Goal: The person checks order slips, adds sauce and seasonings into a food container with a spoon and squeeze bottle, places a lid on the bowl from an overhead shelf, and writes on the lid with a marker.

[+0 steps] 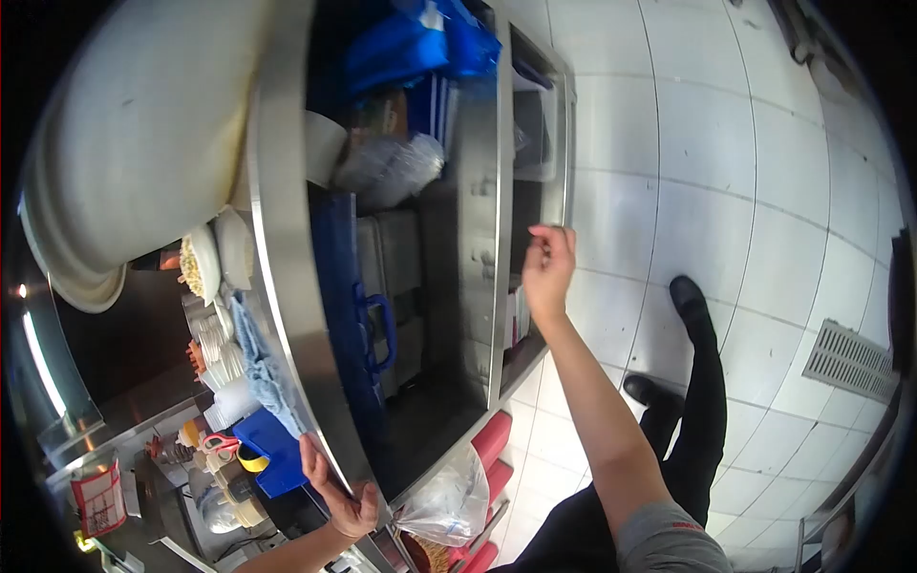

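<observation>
My left hand (344, 501) rests at the corner of the steel counter (306, 353), its fingers lying over the top and its thumb at the front edge. My right hand (551, 277) is beside the lower shelf edge (499, 363), its fingers curled in. Nothing shows between those fingers, though they are slightly blurred. Behind the edge lies the dark under-counter space, where a blue case (349, 315) with a handle (384, 334) stands beside grey containers (394, 253). A clear plastic bag (394, 170) and blue bags (406, 48) are farther along.
On the counter are a blue cloth (256, 358), bowls (232, 248), a blue box (272, 449) and red-handled scissors (222, 443). A large pale pot (143, 134) stands above. Red stools (492, 439) and a filled plastic bag (444, 501) sit near the counter's end. White tiles (702, 134) cover the floor.
</observation>
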Available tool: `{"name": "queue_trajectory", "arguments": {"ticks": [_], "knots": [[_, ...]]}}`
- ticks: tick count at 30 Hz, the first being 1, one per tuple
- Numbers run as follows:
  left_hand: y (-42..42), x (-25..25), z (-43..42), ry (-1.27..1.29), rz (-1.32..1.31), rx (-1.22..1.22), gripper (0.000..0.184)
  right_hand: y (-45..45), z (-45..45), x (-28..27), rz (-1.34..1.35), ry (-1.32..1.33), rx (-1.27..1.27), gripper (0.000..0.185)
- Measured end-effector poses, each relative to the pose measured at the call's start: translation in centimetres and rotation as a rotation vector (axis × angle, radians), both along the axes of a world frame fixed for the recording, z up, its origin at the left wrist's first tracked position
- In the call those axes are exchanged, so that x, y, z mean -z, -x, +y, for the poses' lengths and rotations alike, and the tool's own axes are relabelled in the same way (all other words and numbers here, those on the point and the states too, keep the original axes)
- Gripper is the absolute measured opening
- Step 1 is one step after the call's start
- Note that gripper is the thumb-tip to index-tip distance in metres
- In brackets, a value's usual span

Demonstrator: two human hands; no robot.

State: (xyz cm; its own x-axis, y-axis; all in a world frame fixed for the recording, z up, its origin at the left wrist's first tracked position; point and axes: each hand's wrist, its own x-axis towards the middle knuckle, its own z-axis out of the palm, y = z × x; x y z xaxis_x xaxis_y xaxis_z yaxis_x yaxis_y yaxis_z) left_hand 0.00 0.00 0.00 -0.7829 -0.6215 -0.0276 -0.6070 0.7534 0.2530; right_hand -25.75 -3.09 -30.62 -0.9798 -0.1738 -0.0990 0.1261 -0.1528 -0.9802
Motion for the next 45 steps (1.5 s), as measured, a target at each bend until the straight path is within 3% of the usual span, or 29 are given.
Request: {"name": "queue_trajectory", "arguments": {"ticks": [2,3,4,6,10,16,24,34,38,39,40,41,43,45], "knots": [[-0.5,1.8,0.4,0.027,-0.023,0.018,0.075,1.5,-2.3,-1.3,0.1,0.107,-0.027,0.018],[-0.8,-0.5,-0.8,-0.031,0.032,0.026,0.075,3.7,-4.6,-8.1,0.18,0.184,-0.075,0.019],[-0.8,-1.3,-0.9,-0.028,-0.002,0.024,0.074,4.3,-7.2,-10.5,0.236,0.225,-0.17,0.018],[-0.7,-2.2,-0.9,0.046,-0.009,-0.01,0.077,4.9,-12.3,-13.6,0.459,0.091,-0.361,0.013],[0.5,-3.7,-1.0,0.028,-0.041,-0.094,0.068,4.9,-21.3,-17.0,0.493,-0.185,-0.547,0.012],[0.1,-5.0,-1.2,-0.084,-0.034,-0.191,0.06,6.2,-25.4,-17.5,0.356,-0.39,-0.586,0.013],[-0.3,-5.3,-1.6,-0.171,-0.036,-0.2,0.065,7.6,-26.1,-16.8,0.062,-0.215,-0.557,0.015],[-0.3,-6.0,-1.8,-0.186,-0.067,-0.19,0.065,10.1,-22.4,-17.8,-0.535,0.4,-0.481,0.018],[-0.5,-6.1,-1.6,-0.148,-0.061,-0.172,0.066,12.0,-16.6,-18.6,-0.803,0.749,-0.512,0.02],[-0.6,-6.2,-1.5,-0.135,-0.056,-0.17,0.066,12.5,-14.6,-18.7,-0.76,0.71,-0.534,0.021],[-0.5,-6.3,-1.5,-0.135,-0.052,-0.169,0.065,13.3,-12.8,-18.8,-0.407,0.381,-0.536,0.03],[-0.6,-6.5,-1.4,-0.134,-0.049,-0.169,0.065,14.8,-9.5,-18.1,-0.439,0.184,-0.653,0.017],[-0.7,-6.7,-1.2,-0.119,-0.039,-0.169,0.063,15.1,-4.1,-19.9,-0.474,0.306,-0.585,0.017],[-0.8,-6.7,-0.9,-0.096,-0.022,-0.164,0.063,16.1,1.2,-19.8,-0.479,0.217,-0.667,0.012]]}}
